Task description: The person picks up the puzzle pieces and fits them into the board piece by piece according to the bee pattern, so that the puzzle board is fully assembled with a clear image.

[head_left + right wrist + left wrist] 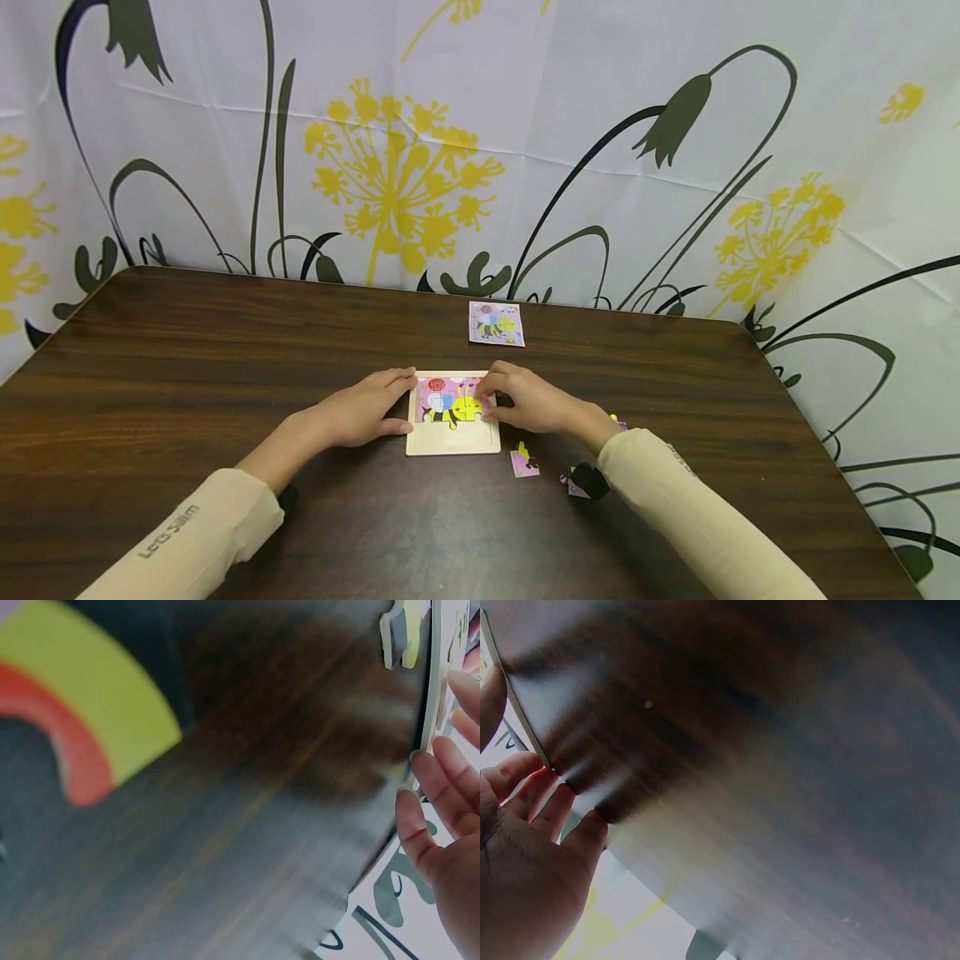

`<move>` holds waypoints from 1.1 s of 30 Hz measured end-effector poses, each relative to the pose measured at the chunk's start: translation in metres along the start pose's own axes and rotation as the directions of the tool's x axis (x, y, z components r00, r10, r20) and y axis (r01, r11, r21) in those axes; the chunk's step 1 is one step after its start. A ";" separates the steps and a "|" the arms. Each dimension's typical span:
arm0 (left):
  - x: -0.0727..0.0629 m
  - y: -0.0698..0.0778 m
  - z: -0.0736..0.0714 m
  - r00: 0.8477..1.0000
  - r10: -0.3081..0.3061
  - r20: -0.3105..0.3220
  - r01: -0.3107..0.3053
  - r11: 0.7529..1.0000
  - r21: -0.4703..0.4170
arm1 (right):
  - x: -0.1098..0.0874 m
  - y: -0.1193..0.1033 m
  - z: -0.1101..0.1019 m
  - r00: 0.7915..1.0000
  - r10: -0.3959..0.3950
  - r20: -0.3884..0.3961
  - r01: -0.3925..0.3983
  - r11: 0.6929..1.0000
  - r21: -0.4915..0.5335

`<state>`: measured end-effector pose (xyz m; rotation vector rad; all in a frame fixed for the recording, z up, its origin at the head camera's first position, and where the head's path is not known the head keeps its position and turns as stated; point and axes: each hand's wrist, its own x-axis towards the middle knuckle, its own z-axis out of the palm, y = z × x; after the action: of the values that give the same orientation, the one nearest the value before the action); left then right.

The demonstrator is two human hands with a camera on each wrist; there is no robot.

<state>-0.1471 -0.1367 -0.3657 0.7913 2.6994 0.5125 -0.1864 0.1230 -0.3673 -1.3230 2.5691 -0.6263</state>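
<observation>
A small wooden jigsaw tray lies on the table, its upper part filled with pieces forming a bee picture; bare wood shows along the bottom. My left hand rests along the tray's left edge, fingers at the upper corner and thumb lower down. In the left wrist view, the left fingers look mostly straight. Over the picture's right side, my right hand pinches a puzzle piece between thumb and fingers, which largely hide it. A loose puzzle piece lies just below that hand.
Another loose piece lies near the right sleeve, and one more peeks out behind the right wrist. A square picture card with the same bee lies behind the tray. A flowered curtain hangs behind the dark wooden table.
</observation>
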 end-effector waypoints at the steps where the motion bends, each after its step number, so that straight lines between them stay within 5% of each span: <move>1: 0.000 0.000 0.000 1.000 -0.003 0.001 0.003 1.000 -0.003 | 0.000 0.000 0.000 1.000 0.001 0.003 -0.001 1.000 0.000; 33: -0.001 0.002 -0.002 1.000 -0.010 0.011 0.010 1.000 -0.008 | -0.002 0.000 -0.002 1.000 -0.002 0.025 0.001 1.000 0.011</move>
<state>-0.1463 -0.1365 -0.3632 0.7764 2.6884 0.5151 -0.1860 0.1248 -0.3659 -1.3213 2.5414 -0.6184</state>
